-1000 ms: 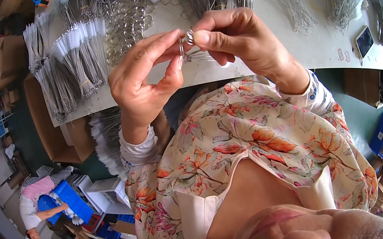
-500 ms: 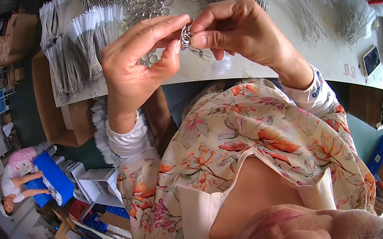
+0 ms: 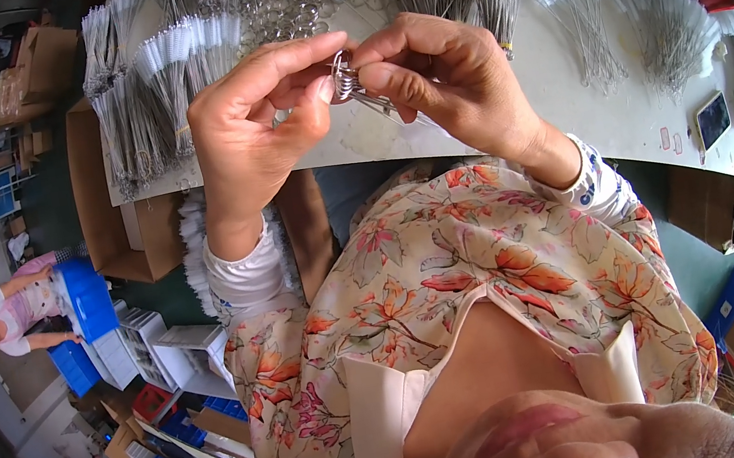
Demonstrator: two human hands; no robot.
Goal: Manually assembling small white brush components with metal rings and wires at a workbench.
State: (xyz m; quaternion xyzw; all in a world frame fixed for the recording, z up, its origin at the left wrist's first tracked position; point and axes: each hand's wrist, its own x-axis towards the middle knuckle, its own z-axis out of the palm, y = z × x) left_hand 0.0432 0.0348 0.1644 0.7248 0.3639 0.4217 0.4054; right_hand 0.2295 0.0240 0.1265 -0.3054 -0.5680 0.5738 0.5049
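Observation:
Above the table's near edge, my left hand (image 3: 247, 118) pinches a metal ring (image 3: 338, 67) between thumb and fingertips. My right hand (image 3: 457, 83) is closed at the ring's right side, its thumb and forefinger gripping the looped wire ends (image 3: 350, 84) that are threaded on the ring. From these loops, thin wire stems (image 3: 381, 106) run down to the right beneath my right hand. What hangs at their far ends is hidden or blurred. Beyond my hands lies a spread of loose metal rings (image 3: 292, 11) on the white table (image 3: 372, 143).
Bundles of white-bristled wire brushes (image 3: 187, 50) lie at the left, with more brush bundles (image 3: 579, 14) at the right. A phone-like device (image 3: 713, 120) rests near the right edge. A cardboard box (image 3: 130, 235) stands below left. Far left, another person (image 3: 21, 306) handles a blue bin (image 3: 87, 297).
Both hands have shifted slightly left, and my right hand has turned so the wire loops and stems show more clearly. The co-worker has moved left with the blue bin.

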